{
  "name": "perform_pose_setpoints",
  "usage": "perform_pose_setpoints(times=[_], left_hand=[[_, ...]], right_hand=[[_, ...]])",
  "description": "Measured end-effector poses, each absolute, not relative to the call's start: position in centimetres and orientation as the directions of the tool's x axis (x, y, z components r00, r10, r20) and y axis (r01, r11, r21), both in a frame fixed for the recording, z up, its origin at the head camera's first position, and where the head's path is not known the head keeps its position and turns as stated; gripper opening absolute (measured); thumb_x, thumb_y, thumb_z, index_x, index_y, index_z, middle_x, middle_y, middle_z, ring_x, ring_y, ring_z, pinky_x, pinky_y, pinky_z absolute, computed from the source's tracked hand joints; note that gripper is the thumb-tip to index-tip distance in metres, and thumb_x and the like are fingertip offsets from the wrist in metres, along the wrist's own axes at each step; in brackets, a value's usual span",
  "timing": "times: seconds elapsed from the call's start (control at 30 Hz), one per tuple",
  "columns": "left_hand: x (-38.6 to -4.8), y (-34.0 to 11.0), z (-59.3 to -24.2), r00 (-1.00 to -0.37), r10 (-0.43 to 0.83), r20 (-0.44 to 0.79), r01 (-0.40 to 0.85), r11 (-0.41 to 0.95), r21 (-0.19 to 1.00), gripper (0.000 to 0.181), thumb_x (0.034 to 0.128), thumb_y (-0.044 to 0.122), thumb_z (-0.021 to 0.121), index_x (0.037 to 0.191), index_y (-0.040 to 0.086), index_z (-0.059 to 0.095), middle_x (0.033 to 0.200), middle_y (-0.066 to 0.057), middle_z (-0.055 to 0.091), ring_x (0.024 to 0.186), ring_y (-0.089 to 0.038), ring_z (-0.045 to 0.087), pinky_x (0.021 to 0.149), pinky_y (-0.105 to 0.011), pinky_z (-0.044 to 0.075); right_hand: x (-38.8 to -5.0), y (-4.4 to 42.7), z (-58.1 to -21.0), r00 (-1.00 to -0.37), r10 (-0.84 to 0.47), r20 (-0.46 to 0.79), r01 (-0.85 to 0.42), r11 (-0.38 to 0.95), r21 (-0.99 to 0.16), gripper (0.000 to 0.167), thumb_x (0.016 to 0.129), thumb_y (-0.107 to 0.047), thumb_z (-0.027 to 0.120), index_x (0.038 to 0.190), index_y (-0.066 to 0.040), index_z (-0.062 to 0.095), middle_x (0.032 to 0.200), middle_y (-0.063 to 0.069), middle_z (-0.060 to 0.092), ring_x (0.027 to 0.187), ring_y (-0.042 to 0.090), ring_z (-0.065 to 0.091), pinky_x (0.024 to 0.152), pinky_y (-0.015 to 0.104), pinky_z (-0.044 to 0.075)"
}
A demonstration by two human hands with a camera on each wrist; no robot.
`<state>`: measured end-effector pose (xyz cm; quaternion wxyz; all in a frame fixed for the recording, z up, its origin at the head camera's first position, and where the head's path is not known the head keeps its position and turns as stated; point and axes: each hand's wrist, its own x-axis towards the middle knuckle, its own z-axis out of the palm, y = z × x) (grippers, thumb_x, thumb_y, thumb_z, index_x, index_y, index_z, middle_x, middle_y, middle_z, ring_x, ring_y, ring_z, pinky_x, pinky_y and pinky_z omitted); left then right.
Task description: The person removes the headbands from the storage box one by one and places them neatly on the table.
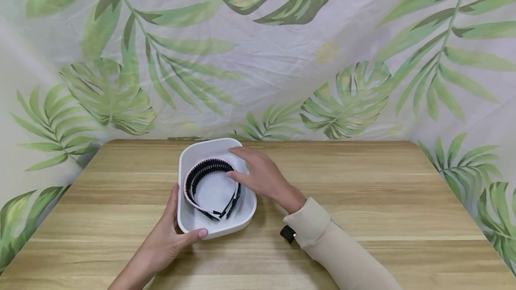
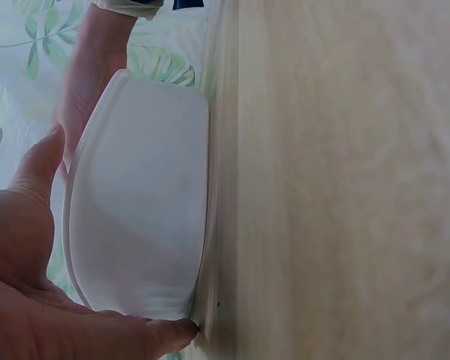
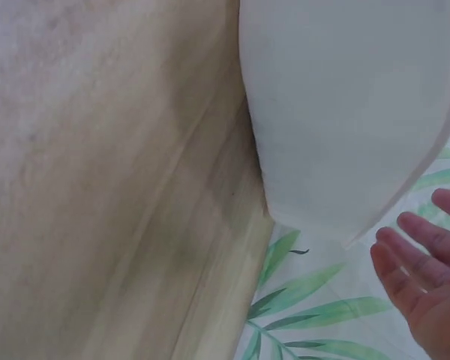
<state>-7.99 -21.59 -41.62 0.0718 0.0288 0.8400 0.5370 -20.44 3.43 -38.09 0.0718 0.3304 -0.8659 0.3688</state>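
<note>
A white plastic bin (image 1: 238, 223) with rounded corners sits on the wooden table. Inside it lie toothed black hair headbands (image 1: 210, 164), bunched in a ring, with a pale band around them. My left hand (image 1: 164, 238) grips the bin's near left corner, thumb at the front rim and fingers along the left side. The left wrist view shows that hand spanning the bin's outer wall (image 2: 139, 195). Over the bin's right side reaches my right hand (image 1: 264, 171), fingers extended, its thumb close to the headbands; whether it touches them I cannot tell. In the right wrist view, its fingers (image 3: 427, 244) are spread.
The wooden table (image 1: 363, 191) stretches to both sides of the bin. Behind it hangs a leaf-patterned cloth (image 1: 266, 66), which also runs along the sides. A small black object (image 1: 288, 234) shows at the right sleeve cuff.
</note>
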Motion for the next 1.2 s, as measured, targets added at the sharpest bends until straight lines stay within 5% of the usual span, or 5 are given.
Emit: perform_pose_setpoints(times=[0.5,0.87,1.2], left_hand=[[-8.1,-21.6,-41.4,-0.99,0.11,-0.086,-0.025,0.464,0.885,0.135,0.0852,0.027,0.088,0.167,0.023,-0.019,0.176,-0.019,-0.006,0.159,-0.043,0.008,0.101,0.006,0.008],[-8.1,-21.4,-41.6,-0.989,0.111,-0.094,-0.037,0.431,0.902,0.136,0.0842,0.019,0.089,0.167,0.019,-0.02,0.175,-0.025,0.0,0.152,-0.041,0.028,0.098,0.005,0.02],[-8.1,-21.4,-41.7,-0.988,0.114,-0.101,-0.043,0.43,0.902,0.137,0.0838,0.02,0.089,0.166,0.019,-0.02,0.175,-0.025,-0.001,0.152,-0.041,0.029,0.098,0.005,0.02]], right_hand=[[-22.6,2.3,-38.8,-0.745,-0.587,0.318,-0.608,0.398,-0.687,0.053,0.097,-0.012,0.075,0.146,-0.003,0.06,0.146,0.015,0.064,0.131,0.032,0.062,0.104,0.045,0.055],[-23.9,1.5,-38.9,-0.746,-0.614,0.26,-0.565,0.376,-0.735,0.046,0.097,-0.001,0.071,0.142,-0.002,0.063,0.139,0.015,0.068,0.124,0.03,0.066,0.106,0.041,0.054],[-25.0,0.8,-39.4,-0.734,-0.64,0.225,-0.549,0.365,-0.752,0.046,0.095,0.003,0.067,0.141,-0.003,0.065,0.137,0.014,0.07,0.12,0.028,0.066,0.102,0.043,0.055]])
